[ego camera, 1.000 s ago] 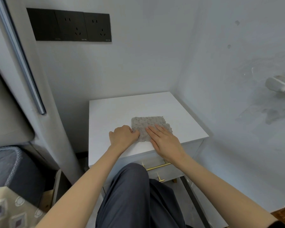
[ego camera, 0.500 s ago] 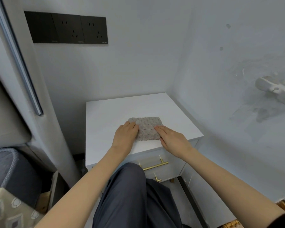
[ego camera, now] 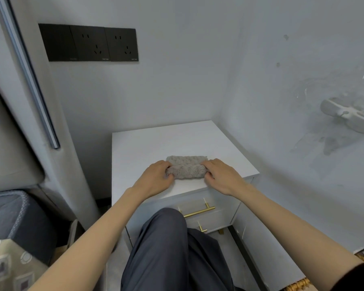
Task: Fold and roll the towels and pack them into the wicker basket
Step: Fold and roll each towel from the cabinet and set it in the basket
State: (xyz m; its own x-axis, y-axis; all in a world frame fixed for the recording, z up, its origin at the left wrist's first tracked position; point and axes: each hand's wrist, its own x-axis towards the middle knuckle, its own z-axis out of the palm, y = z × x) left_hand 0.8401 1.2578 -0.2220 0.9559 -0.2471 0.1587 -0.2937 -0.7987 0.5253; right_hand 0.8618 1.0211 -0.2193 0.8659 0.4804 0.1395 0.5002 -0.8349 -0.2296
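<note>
Just below the middle of the frame, the towel [ego camera: 186, 171], flat under the palms a moment ago, is now rolled from its near edge into a thick tube on the tabletop [ego camera: 156, 143], with only a narrow strip flat behind it. The left hand [ego camera: 156, 177] grasps the roll's left end and the right hand [ego camera: 221, 175] its right end, fingers curled over the top. The roll looks nearly done, so packing comes next; the wicker basket [ego camera: 297, 286] seems to show only as a sliver at the lower right edge.
</note>
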